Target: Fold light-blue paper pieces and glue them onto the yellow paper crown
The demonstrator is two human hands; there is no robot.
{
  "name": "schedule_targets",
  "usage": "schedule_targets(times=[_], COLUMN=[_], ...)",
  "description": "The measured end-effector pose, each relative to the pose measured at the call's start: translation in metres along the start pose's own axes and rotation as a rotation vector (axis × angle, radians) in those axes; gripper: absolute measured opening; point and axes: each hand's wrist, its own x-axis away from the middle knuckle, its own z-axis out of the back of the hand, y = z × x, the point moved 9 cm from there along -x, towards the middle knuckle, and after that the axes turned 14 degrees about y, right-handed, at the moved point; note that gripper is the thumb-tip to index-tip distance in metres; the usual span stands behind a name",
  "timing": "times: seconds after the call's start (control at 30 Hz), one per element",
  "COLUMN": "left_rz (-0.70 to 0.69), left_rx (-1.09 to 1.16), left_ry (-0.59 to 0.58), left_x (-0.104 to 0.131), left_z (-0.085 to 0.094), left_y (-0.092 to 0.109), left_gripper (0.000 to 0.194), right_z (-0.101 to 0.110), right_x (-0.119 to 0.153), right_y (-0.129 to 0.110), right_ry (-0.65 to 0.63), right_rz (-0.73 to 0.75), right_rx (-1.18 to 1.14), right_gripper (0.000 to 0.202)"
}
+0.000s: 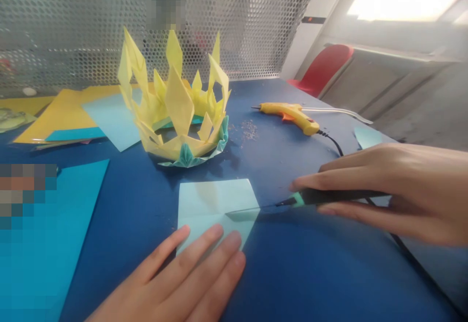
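Right at the centre of things, a small light blue piece of paper [234, 192] is lying on the dark blue surface [292, 268], just in front of a yellow crown. The left hand [175, 288] is pressing flat on its lower part, fingers a little apart; that grip is spread out and pinning, with nothing being pinched. From the other side, the right hand [420, 180] is holding a cutter knife [329, 196], its grip closed around the black handle. The thin blade is reaching in over the paper's right edge, past a small green collar; whether it is sitting inside a fold or on top, I can't tell.

Behind the paper, the yellow paper crown [179, 107] is standing upright, tall points up, with teal folded trim showing along its lower front. To its right, a yellow glue gun [288, 113] is lying with its nozzle pointing towards the crown, and its black cord [413, 258] is passing beneath the right hand. Over on the left, a bright blue sheet [78, 234] is lying near the left hand, and yellow-orange sheets [54, 112] are fanning out behind. Further back, a perforated metal panel [91, 19] is rising, and a red chair [325, 70] is standing beyond the surface.
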Motion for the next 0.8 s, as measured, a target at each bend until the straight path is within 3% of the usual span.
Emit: schedule_targets(times=[0.27, 0.63, 0.8], left_rz=[-0.004, -0.058, -0.074], left_rx=[0.004, -0.017, -0.013], left_ry=[-0.008, -0.051, -0.037], left_x=[0.001, 0.001, 0.000], left_z=[0.000, -0.002, -0.001], left_y=[0.000, 0.002, 0.004], left_gripper=[0.040, 0.046, 0.045], right_z=[0.000, -0.001, 0.007], right_x=[0.005, 0.008, 0.016], right_y=[0.002, 0.000, 0.001], right_ry=[-0.024, -0.035, 0.027], right_rz=[-0.040, 0.039, 0.116], right_rx=[0.015, 0.027, 0.123], right_gripper=[0.033, 0.030, 0.037])
